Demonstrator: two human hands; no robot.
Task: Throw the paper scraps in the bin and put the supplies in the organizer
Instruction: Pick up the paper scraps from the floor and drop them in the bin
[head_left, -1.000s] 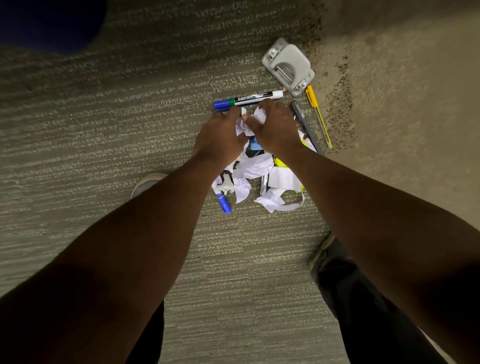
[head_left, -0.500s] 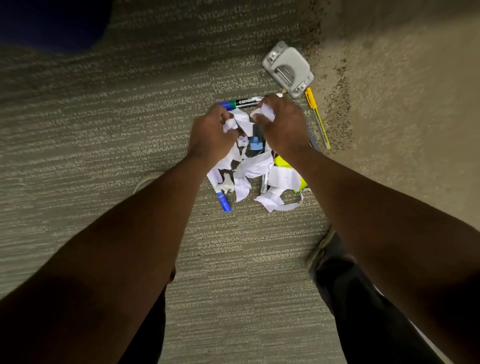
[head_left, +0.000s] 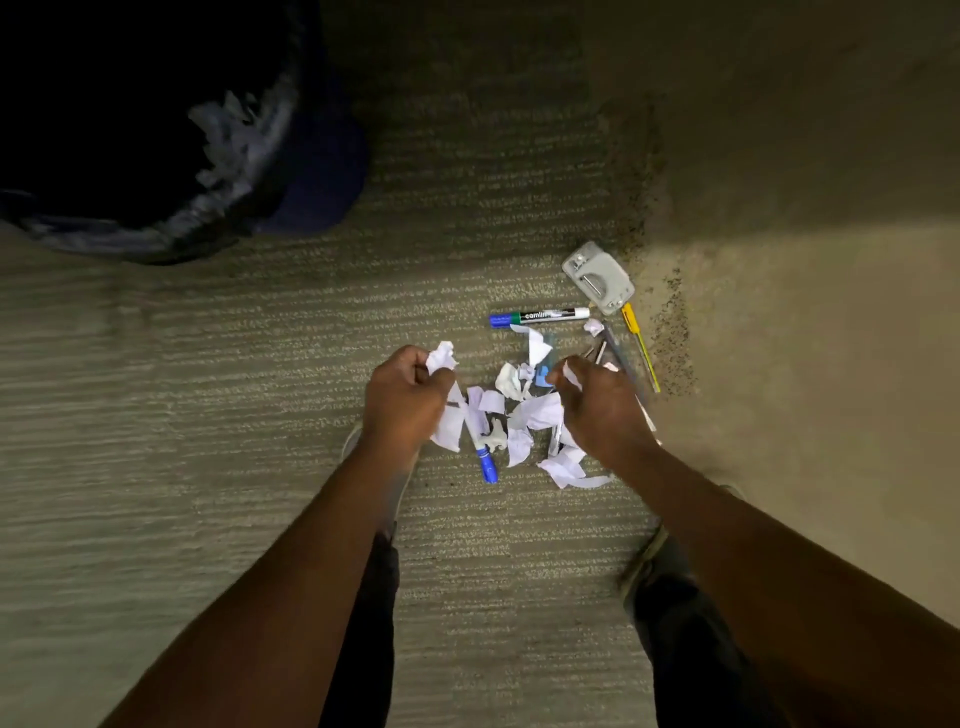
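White paper scraps (head_left: 530, 410) lie in a heap on the carpet between my hands. My left hand (head_left: 405, 400) is closed around a crumpled wad of scraps (head_left: 441, 357) that sticks out above the fingers. My right hand (head_left: 602, 405) pinches a small white scrap at the right of the heap. A blue-capped marker (head_left: 540, 316) lies beyond the heap, and another blue marker (head_left: 485, 462) pokes out of it. A grey hole punch (head_left: 598, 276), a yellow pen (head_left: 640, 345) and dark pens (head_left: 618, 356) lie at the right. The dark bin (head_left: 218, 208) with a liner stands far left.
White scraps (head_left: 228, 140) show inside the bin. A dark blue object (head_left: 322, 171) sits beside the bin. The carpet ends at a bare floor strip (head_left: 805, 364) on the right. My shoes and dark trouser legs are below the heap. No organizer is visible.
Both hands have lifted apart from the heap, each holding scraps. The view has tilted up and left, bringing the bin into sight.
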